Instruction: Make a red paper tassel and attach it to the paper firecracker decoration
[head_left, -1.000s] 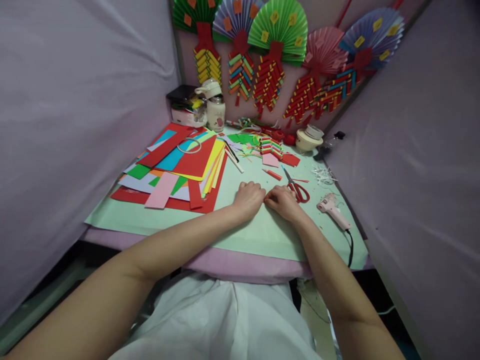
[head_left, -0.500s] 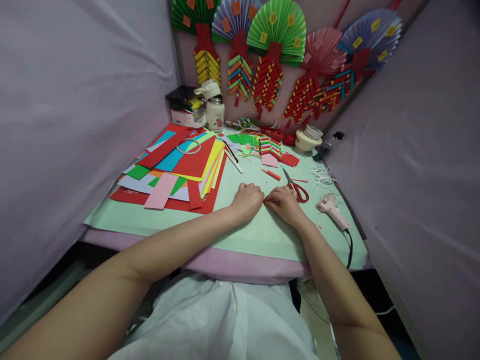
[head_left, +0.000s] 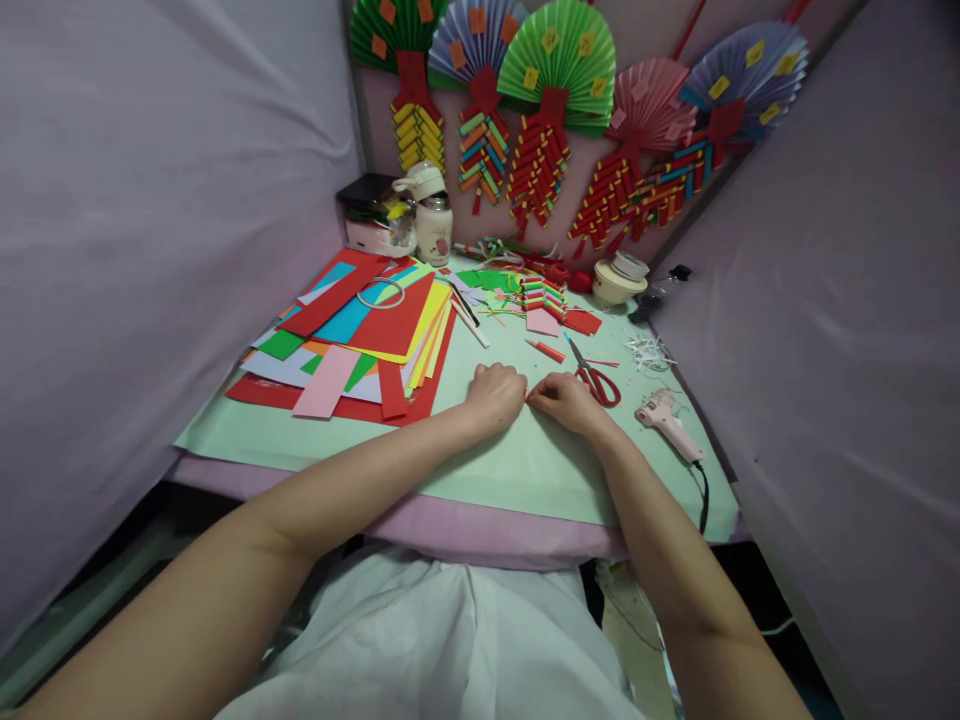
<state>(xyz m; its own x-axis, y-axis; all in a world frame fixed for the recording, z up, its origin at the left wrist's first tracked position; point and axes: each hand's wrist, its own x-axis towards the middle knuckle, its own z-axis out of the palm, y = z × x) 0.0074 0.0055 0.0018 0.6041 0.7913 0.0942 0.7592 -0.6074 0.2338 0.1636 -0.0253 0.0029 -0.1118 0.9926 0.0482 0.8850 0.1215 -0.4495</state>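
My left hand (head_left: 496, 394) and my right hand (head_left: 566, 400) rest side by side on the pale green mat (head_left: 517, 465), knuckles up and fingers curled. Between their fingertips a small red piece of paper (head_left: 529, 396) shows; most of it is hidden by the fingers. Red-handled scissors (head_left: 596, 380) lie just beyond my right hand. A pink glue gun (head_left: 667, 424) with a black cord lies to the right of it.
A pile of coloured paper sheets (head_left: 360, 345) covers the left of the mat, with a ring (head_left: 380, 294) on top. Small paper rolls (head_left: 541, 295), a red pen (head_left: 546, 349), a tape roll (head_left: 619, 276), a lidded cup (head_left: 433, 224) and paper fan decorations (head_left: 555, 60) fill the back.
Both hands stay in place with only slight finger movement on the red piece. The view has shifted a little.
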